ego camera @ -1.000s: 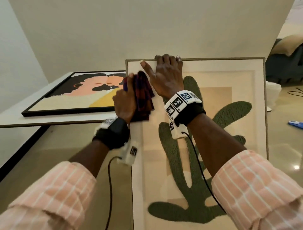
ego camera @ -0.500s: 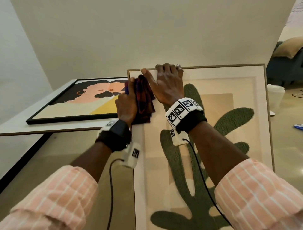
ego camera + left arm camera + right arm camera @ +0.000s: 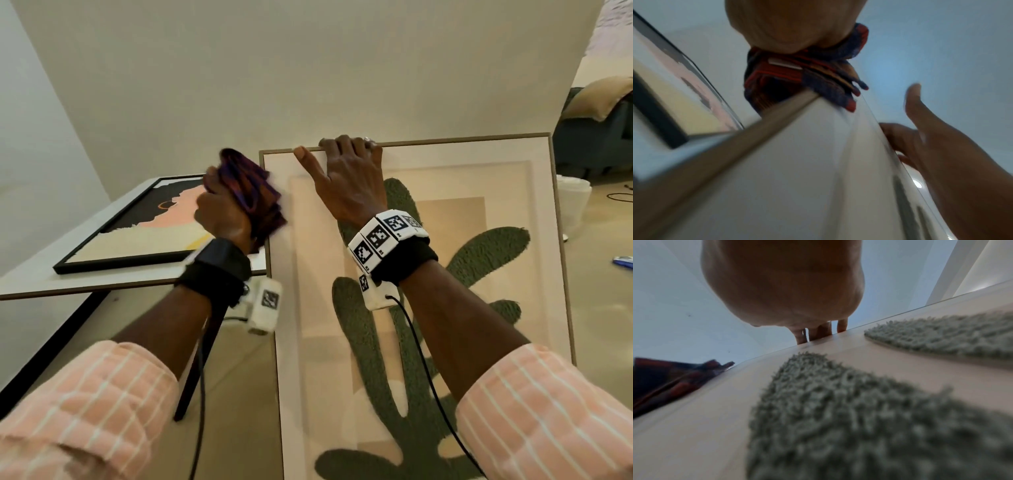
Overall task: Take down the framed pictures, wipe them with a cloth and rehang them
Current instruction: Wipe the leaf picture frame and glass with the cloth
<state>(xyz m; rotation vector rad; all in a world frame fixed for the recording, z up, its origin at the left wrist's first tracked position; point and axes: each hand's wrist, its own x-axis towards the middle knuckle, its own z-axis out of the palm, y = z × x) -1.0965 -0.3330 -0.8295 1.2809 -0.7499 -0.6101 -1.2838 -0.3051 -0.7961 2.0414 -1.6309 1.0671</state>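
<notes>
Pale walls [image 3: 308,68] rise behind a low white ledge [image 3: 41,284], where a black-framed portrait [image 3: 137,226] lies flat, its right part hidden behind the left hand [image 3: 222,216] and the cloth [image 3: 253,195]. A tall cactus picture [image 3: 445,260] in a thin wooden frame stands upright on the floor [image 3: 239,394]; its bottom edge is cut off by the head view. Both forearms cover parts of the cactus. The left hand is blurred, clenched round the bunched dark red-and-blue cloth, which touches the picture's upper left corner; in the left wrist view the cloth [image 3: 803,73] sits over that frame edge, though blur hides just how the fingers lie. The right hand [image 3: 346,181] grasps the picture's top edge, fingers curled over the back, thumb stretched along the front. The right wrist view shows only fingertips [image 3: 818,332] behind the top edge, beyond the fuzzy green cactus shape. At the far right a dark sofa [image 3: 596,137], a white cup [image 3: 572,202] and a small blue thing [image 3: 623,262] on the floor are partly cut off.
</notes>
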